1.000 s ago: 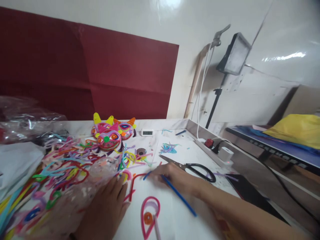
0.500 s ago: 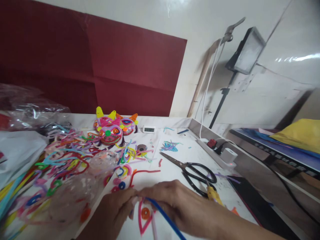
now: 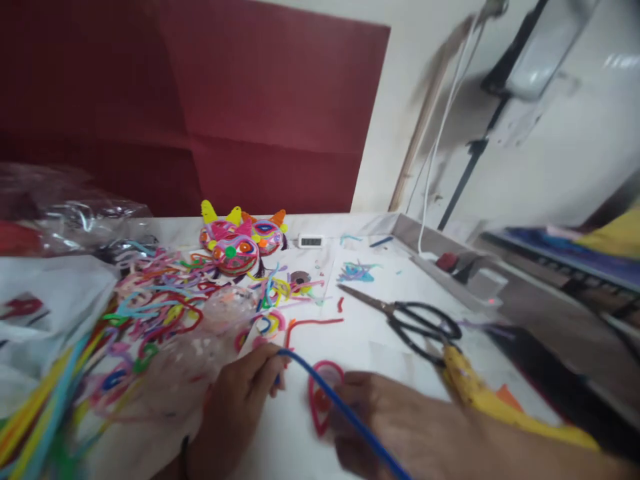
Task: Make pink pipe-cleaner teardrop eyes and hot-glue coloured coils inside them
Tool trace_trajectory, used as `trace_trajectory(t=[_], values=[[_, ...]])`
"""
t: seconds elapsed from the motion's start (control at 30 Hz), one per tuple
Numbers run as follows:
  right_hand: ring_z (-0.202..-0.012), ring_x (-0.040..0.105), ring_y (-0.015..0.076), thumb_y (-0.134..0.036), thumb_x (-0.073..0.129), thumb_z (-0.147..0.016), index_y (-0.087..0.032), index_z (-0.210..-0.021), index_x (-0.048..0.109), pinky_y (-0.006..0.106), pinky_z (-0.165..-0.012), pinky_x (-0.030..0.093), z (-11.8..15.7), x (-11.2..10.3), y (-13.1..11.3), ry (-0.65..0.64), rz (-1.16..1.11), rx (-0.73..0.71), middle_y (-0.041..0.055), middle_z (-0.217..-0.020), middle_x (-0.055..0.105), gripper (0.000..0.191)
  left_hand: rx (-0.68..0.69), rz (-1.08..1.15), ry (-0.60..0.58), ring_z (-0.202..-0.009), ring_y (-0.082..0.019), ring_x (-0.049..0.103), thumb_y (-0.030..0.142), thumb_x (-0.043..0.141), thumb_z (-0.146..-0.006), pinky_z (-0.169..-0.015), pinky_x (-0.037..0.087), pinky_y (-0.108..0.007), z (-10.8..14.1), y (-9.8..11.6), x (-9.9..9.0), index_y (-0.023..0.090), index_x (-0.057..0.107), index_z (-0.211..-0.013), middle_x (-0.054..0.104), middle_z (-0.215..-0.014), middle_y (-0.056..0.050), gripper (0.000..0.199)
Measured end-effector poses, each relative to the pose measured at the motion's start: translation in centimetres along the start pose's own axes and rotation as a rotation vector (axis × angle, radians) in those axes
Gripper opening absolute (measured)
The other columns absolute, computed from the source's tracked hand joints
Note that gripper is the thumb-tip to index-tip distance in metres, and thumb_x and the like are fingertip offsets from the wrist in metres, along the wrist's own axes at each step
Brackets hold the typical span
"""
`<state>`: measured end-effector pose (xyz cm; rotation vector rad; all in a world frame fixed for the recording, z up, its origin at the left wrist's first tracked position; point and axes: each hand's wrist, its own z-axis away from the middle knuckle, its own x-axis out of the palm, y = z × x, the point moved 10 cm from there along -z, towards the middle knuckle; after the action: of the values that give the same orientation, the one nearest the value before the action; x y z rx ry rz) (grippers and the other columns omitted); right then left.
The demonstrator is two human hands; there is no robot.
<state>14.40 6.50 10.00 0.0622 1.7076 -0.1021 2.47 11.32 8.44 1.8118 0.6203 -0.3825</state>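
Note:
A long blue pipe cleaner (image 3: 340,400) runs from the pinched fingertips of my left hand (image 3: 250,393) toward the bottom edge, passing in front of my right hand. My right hand (image 3: 373,417) is blurred, its fingers curled beside a pink teardrop-shaped loop (image 3: 311,393) with an orange centre; whether it grips the loop cannot be made out. Black-handled scissors (image 3: 395,313) lie open beyond my right hand. A bent red pipe cleaner (image 3: 315,323) rests on the white surface above my left hand.
Decorated animal faces (image 3: 235,253) stand at the back beside a small digital display (image 3: 311,241). Tangled coloured pipe cleaners (image 3: 165,300) and clear plastic fill the left. A yellow-handled tool (image 3: 470,387) lies under my right forearm. A power strip (image 3: 465,280) runs along the right ledge.
My hands have moved apart; the blue pipe cleaner's end stays with my left hand. The pink loop now shows between them. The whole view has shifted.

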Motion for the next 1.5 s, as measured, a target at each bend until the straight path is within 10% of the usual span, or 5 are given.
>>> trace_trajectory(t=[0.47, 0.9, 1.07, 1.3, 1.5], values=[[-0.074, 0.055, 0.0171, -0.015, 0.045, -0.093, -0.015, -0.091, 0.065, 0.029, -0.066, 0.038, 2.4, -2.7, 10.0, -0.005, 0.134, 0.312, 0.0061, -0.082, 0.063, 0.020, -0.035, -0.006, -0.040, -0.055, -0.013, 0.055, 0.037, 0.044, -0.090, -0.055, 0.043, -0.022, -0.2, -0.5, 0.4, 0.020, 0.062, -0.080, 0.060, -0.061, 0.003, 0.027], [-0.071, 0.059, 0.0129, -0.019, 0.041, -0.094, -0.018, -0.095, 0.065, 0.025, -0.065, 0.042, 4.1, -10.3, 6.7, 0.280, -0.059, 0.382, 0.0022, -0.083, 0.064, 0.024, -0.061, -0.137, -0.049, -0.051, -0.013, 0.054, 0.043, 0.047, -0.088, -0.051, 0.041, -0.021, 0.2, -1.1, 0.4, 0.021, 0.064, -0.081, 0.057, -0.056, 0.005, 0.029], [-0.068, 0.060, 0.0135, -0.016, 0.043, -0.091, -0.020, -0.095, 0.067, 0.025, -0.059, 0.041, 7.0, -9.3, 6.0, 0.175, -0.004, 0.501, 0.0029, -0.083, 0.066, 0.024, -0.161, -0.138, -0.033, -0.045, -0.014, 0.052, 0.056, 0.045, -0.084, -0.043, 0.039, -0.022, -0.2, -1.7, 0.1, 0.020, 0.064, -0.078, 0.056, -0.051, 0.005, 0.040], [-0.082, 0.066, 0.0218, -0.013, 0.053, -0.082, -0.020, -0.095, 0.066, 0.030, -0.067, 0.043, 16.3, -6.5, 9.6, -0.078, 0.161, 1.034, 0.0077, -0.092, 0.070, 0.019, -0.210, -0.159, -0.025, -0.055, -0.018, 0.063, 0.062, 0.049, -0.073, -0.048, 0.049, -0.024, -0.7, -2.9, -0.2, 0.023, 0.067, -0.084, 0.069, -0.066, 0.000, 0.045], [-0.084, 0.066, 0.0237, -0.025, 0.061, -0.081, -0.020, -0.096, 0.065, 0.031, -0.068, 0.045, 20.7, -3.9, 9.0, -0.272, 0.147, 1.081, 0.0086, -0.092, 0.069, 0.017, -0.239, -0.199, 0.013, -0.056, -0.019, 0.066, 0.065, 0.049, -0.071, -0.049, 0.052, -0.024, -0.7, -5.3, -0.7, 0.025, 0.070, -0.089, 0.071, -0.066, 0.001, 0.049]])
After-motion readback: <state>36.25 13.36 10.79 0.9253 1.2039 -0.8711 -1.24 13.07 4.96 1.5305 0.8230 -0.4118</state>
